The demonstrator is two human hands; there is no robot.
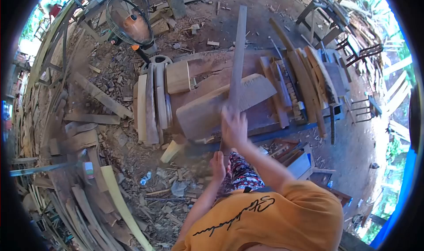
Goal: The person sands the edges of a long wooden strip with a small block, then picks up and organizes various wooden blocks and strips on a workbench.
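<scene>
A long narrow wooden strip point(239, 52) runs from near my body out over the workbench point(207, 62). My right hand point(235, 129), a little smeared by motion, is wrapped round the strip partway along. Closer to my body, my left hand point(218, 165) is closed at the strip's near end. Under the strip lies a wide board point(201, 114) with one curved end, set at a slant on the bench. A shorter wooden block point(178, 77) rests to its left.
Several narrow boards point(152, 103) stand along the bench's left end, and more long pieces point(309, 87) lie at its right. A fan point(131, 23) stands at the back left. Wood scraps cover the ground, with a yellowish strip point(121, 207) at lower left.
</scene>
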